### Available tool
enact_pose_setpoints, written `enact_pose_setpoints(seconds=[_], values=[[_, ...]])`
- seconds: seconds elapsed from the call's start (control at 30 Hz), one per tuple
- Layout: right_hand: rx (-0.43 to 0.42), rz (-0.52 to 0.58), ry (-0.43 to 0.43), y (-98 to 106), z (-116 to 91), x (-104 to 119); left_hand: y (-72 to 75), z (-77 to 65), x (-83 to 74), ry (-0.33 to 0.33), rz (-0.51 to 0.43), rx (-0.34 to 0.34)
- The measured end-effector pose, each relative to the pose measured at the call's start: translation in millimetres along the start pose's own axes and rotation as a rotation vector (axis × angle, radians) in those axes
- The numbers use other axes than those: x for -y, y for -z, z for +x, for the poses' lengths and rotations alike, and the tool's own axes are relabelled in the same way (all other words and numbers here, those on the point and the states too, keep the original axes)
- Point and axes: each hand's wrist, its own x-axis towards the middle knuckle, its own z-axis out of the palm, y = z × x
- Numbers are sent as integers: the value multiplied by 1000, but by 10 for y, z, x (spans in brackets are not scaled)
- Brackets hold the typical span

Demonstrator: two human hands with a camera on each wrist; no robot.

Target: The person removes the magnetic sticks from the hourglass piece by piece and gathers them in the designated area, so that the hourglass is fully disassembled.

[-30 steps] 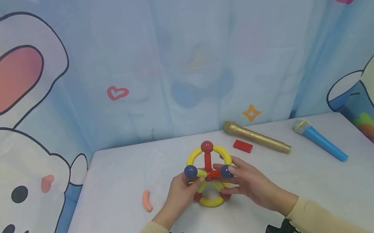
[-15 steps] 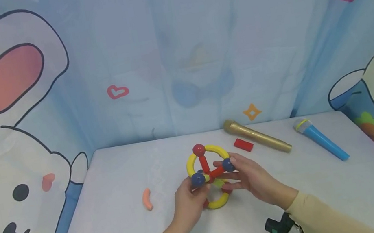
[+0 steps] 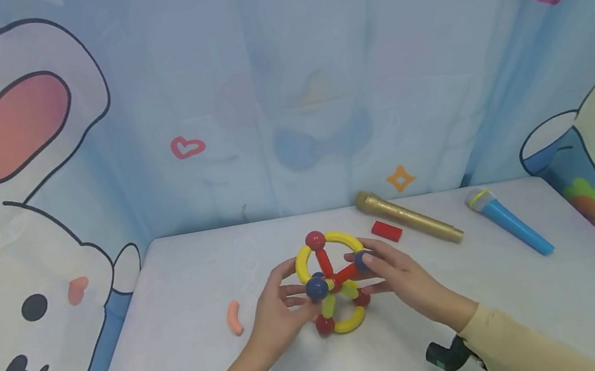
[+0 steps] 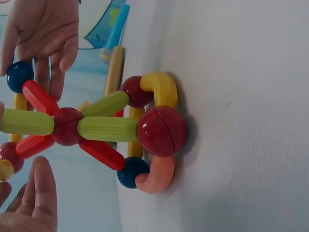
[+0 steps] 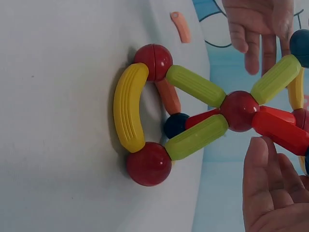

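A magnetic stick-and-ball structure [image 3: 333, 282] stands at the table's middle, with a yellow curved rod [image 5: 130, 108] of its lower ring on the tabletop. Red and green rods meet at a red centre ball [image 4: 66, 126]. My left hand [image 3: 276, 314] is spread around its left side by a blue ball [image 3: 317, 288], fingers relaxed; contact is hard to tell. On the other side my right hand [image 3: 408, 282] pinches the right-hand blue ball [image 4: 20, 76] at a red rod's end. Its remaining fingers extend loosely beside the structure.
Left of the hands lies a loose orange curved piece [image 3: 234, 318]. Behind the structure are a red block [image 3: 386, 231] and a gold microphone [image 3: 409, 217]. A blue microphone [image 3: 510, 223] lies farther right. A printed curtain [image 3: 234, 91] hangs behind the table [image 3: 186, 263].
The structure has turned and its top has shifted slightly left. My left hand has loosened and drawn back left, uncovering the lower-left red ball. My right hand has barely moved.
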Motion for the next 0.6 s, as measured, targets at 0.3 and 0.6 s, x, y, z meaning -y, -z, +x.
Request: enact_pose_setpoints(seconds=[0.3,0.6], values=[[-54,-155,86,29,31,6,40,25,-23,-166,41,56],[-37,-201,154,96,34,64,80,85,-125,-317,257,107]])
